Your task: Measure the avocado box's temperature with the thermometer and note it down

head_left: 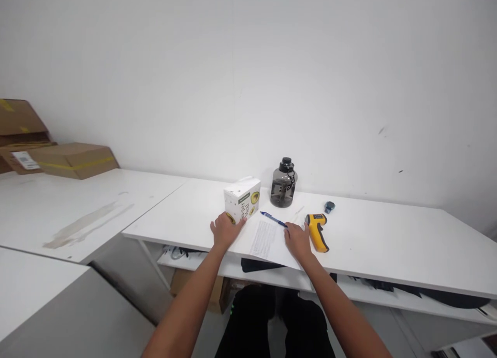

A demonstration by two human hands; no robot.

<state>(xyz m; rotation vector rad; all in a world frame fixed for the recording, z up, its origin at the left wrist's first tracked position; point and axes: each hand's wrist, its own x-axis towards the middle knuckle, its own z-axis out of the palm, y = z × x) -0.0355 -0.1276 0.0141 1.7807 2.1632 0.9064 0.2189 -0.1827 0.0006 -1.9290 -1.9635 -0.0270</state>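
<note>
My left hand (227, 230) is at the lower near end of a white box (244, 198) printed with avocados and "Su-per Meal" lettering. Its fingers and thumb are around the box, which stands on the table; part of its lower end is hidden by the hand. My right hand (298, 241) rests on the right part of a sheet of paper (264, 239) bearing small printed text, fingers apart and holding nothing. By its fingertips lies the end of a blue pen (274, 219). Just right of this hand is a yellow and black infrared thermometer (318, 233).
Behind the paper stands a large dark translucent water jug (283, 184), near the wall. A small dark wristwatch-like item (329, 207) lies behind the thermometer. Cardboard boxes (75, 160) sit on the left table. Under the white tabletop (388, 239) runs a shelf (225, 267) with dark items.
</note>
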